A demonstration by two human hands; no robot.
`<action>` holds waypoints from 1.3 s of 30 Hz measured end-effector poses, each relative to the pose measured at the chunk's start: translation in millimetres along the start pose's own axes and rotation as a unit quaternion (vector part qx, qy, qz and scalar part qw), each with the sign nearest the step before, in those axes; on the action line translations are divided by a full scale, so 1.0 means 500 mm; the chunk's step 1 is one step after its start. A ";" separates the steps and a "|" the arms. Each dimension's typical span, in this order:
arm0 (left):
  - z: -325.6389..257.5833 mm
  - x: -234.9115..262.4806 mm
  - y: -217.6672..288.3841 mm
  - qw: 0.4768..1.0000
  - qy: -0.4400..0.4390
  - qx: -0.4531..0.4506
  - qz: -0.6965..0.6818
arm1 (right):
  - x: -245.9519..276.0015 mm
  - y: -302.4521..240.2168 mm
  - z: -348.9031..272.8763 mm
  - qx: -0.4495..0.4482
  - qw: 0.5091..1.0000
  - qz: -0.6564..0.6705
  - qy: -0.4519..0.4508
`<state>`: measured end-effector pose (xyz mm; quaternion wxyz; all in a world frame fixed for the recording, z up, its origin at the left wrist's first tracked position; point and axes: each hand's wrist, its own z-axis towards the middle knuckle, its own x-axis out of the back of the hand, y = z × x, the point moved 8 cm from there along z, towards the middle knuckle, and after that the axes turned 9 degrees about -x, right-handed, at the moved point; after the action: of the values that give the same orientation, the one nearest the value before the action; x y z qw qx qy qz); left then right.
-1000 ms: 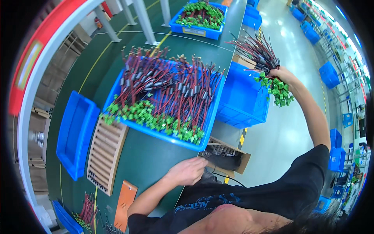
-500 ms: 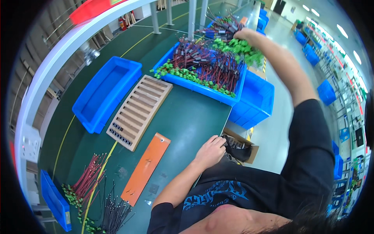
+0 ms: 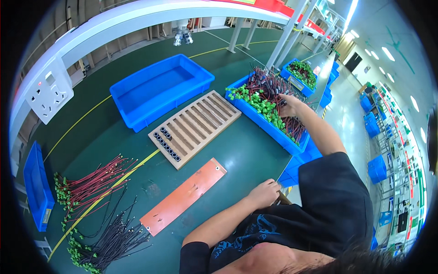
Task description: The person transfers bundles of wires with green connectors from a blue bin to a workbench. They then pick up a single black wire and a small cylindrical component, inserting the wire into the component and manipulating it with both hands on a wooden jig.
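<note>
My right hand (image 3: 289,105) reaches forward into a long blue bin (image 3: 269,125) and is closed on a bundle of dark red wires with green connectors (image 3: 267,89) lying among the others there. My left hand (image 3: 264,192) rests at the near edge of the green table (image 3: 246,155), fingers curled, holding nothing. A slotted wooden board (image 3: 196,128) with a few black parts in its near corner lies left of the bin. An orange flat plate (image 3: 182,196) lies just left of my left hand.
An empty blue bin (image 3: 159,91) stands behind the board. Loose red wires (image 3: 91,180) and black wires (image 3: 114,237) lie at the table's left. A small blue bin (image 3: 39,182) and a socket panel (image 3: 48,91) sit far left. More blue bins (image 3: 301,73) stand beyond.
My right hand brought the wire bundle from out over the aisle down into the long blue bin. The view swung left along the table. My left hand stayed at the table edge.
</note>
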<state>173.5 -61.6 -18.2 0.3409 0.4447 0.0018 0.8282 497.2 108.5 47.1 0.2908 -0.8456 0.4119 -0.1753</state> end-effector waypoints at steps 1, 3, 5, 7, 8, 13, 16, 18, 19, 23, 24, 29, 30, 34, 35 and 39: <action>0.014 -0.002 0.012 1.000 -0.007 -0.008 -0.013 | 0.072 -0.006 -0.011 0.009 0.998 -0.059 0.025; 0.024 -0.002 0.015 0.999 0.011 -0.019 -0.028 | 0.141 -0.014 -0.034 0.027 0.987 -0.154 0.024; 0.026 0.000 0.022 0.999 0.013 -0.022 -0.037 | 0.160 -0.003 -0.042 0.047 0.973 -0.226 -0.023; 0.032 0.020 0.020 0.999 -0.009 -0.023 -0.036 | 0.112 0.022 -0.045 0.091 0.965 -0.235 -0.073; 0.040 0.021 0.026 0.999 -0.015 -0.032 -0.030 | 0.101 0.032 -0.034 0.124 0.959 -0.235 -0.103; 0.047 0.021 0.042 0.997 -0.042 -0.060 0.007 | 0.092 0.028 -0.011 0.329 0.923 -0.198 0.041; 0.032 0.039 0.057 0.999 -0.011 -0.048 0.002 | 0.175 -0.002 -0.014 0.433 0.841 -0.312 0.086; 0.012 0.064 0.075 1.000 -0.017 0.001 0.002 | 0.214 -0.013 -0.105 0.580 0.578 -0.468 0.332; 0.002 0.076 0.080 0.999 -0.020 0.030 0.004 | 0.226 -0.016 -0.100 0.550 0.566 -0.504 0.351; 0.007 0.072 0.093 0.998 -0.032 0.041 0.020 | 0.274 -0.046 -0.056 0.432 0.592 -0.607 0.307; 0.008 0.070 0.091 0.998 -0.039 0.046 0.023 | 0.262 -0.063 -0.061 0.464 0.528 -0.651 0.287; 0.022 0.066 0.096 0.996 -0.056 0.051 0.050 | 0.259 -0.190 -0.072 0.536 0.374 -0.678 0.336; 0.022 0.067 0.096 0.996 -0.061 0.050 0.051 | 0.261 -0.198 -0.059 0.504 0.383 -0.700 0.330; 0.021 0.066 0.087 0.997 -0.028 0.068 0.037 | 0.182 -0.240 -0.086 0.526 0.364 -0.714 0.284; 0.009 0.069 0.085 0.996 -0.027 0.074 0.042 | 0.103 -0.222 -0.138 0.590 0.345 -0.691 0.234; 0.019 0.065 0.088 0.999 -0.031 0.037 0.021 | -0.047 -0.151 -0.166 0.732 0.301 -0.604 0.092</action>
<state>143.6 -79.9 24.9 0.3068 0.4827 0.0120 0.8202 483.4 135.7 157.6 0.5631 -0.2744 -0.4878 -0.6080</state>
